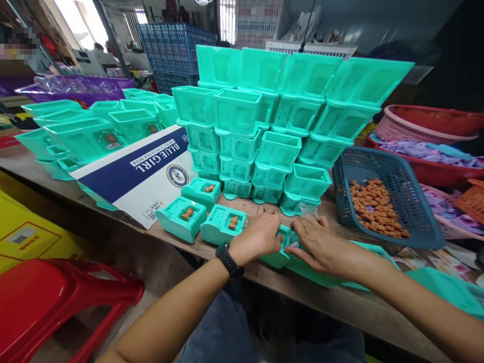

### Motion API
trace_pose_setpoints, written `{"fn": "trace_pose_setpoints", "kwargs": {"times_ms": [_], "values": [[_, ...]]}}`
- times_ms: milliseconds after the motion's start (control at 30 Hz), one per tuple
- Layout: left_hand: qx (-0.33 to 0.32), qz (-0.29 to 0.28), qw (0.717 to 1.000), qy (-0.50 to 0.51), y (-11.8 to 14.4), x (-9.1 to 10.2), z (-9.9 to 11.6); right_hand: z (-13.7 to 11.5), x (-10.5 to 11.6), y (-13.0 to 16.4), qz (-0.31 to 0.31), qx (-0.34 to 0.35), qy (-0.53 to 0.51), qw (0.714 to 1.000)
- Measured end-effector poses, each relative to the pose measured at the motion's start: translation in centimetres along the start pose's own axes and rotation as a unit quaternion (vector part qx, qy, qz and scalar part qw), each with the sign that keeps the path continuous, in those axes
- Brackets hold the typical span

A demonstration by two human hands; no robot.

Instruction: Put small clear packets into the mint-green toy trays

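My left hand (pixel 260 236) grips the side of a small teal plastic box (pixel 280 257) lying at the near edge of the wooden table (pixel 325 297). My right hand (pixel 321 244) rests on the same box from the right, fingers pressed on its top near a bit of clear plastic. Left of my hands lie three teal boxes (pixel 223 224), each with a small orange figure (pixel 233 222) set in it. A black watch sits on my left wrist.
Stacked teal boxes (pixel 272 126) form a wall behind my hands. A dark blue basket (pixel 423 222) of orange figures stands to the right. A "Blue Girl" carton (pixel 139 171) lies left, more teal boxes beyond it. A red plastic chair (pixel 56 302) is lower left; red baskets are far right.
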State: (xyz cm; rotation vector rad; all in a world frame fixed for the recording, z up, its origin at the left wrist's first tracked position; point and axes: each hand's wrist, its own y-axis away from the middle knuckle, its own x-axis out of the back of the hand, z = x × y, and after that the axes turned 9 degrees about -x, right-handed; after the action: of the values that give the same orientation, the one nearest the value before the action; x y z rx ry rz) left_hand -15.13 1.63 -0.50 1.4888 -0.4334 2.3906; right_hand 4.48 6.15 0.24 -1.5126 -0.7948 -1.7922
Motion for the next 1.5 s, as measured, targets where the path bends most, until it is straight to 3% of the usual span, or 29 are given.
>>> {"fn": "trace_pose_setpoints", "kwargs": {"times_ms": [200, 333, 433, 567, 867, 1100, 1200, 1267, 1367, 1500], "values": [[0.041, 0.057, 0.997, 0.039, 0.5, -0.5, 0.5, -0.1, -1.2, 0.4, 0.026, -0.064, -0.172, 0.983], [0.075, 0.118, 0.987, 0.076, 0.4, -0.8, 0.8, -0.7, -2.0, 0.9, 0.058, -0.105, -0.209, 0.970], [0.074, 0.137, 0.982, 0.103, 0.5, -1.1, 0.5, -1.6, -2.7, 1.1, 0.098, -0.098, -0.201, 0.970], [0.051, 0.112, 0.983, 0.133, 0.8, -1.5, -0.2, -2.9, -3.7, 1.2, 0.153, -0.142, -0.149, 0.966], [0.048, 0.108, 0.984, 0.135, 1.1, -2.1, -0.9, -2.8, -3.5, 1.0, 0.143, -0.122, -0.022, 0.982], [0.045, 0.167, 0.977, 0.124, 1.1, -3.7, -0.3, -3.5, -2.6, 1.9, 0.143, -0.161, -0.123, 0.969], [0.025, 0.240, 0.963, 0.118, 0.1, -5.2, -0.4, -3.7, -2.0, 3.5, 0.186, -0.209, -0.170, 0.945], [0.005, 0.291, 0.949, 0.122, -0.5, -5.9, -0.5, -2.4, -1.6, 5.3, 0.223, -0.238, -0.196, 0.925], [-0.030, 0.354, 0.926, 0.127, -0.4, -6.1, -0.5, 2.3, -1.1, 9.4, 0.240, -0.307, -0.193, 0.901], [-0.073, 0.406, 0.907, 0.090, 1.0, -5.5, -0.1, 11.0, -0.8, 14.5, 0.160, -0.470, -0.085, 0.864]]}}
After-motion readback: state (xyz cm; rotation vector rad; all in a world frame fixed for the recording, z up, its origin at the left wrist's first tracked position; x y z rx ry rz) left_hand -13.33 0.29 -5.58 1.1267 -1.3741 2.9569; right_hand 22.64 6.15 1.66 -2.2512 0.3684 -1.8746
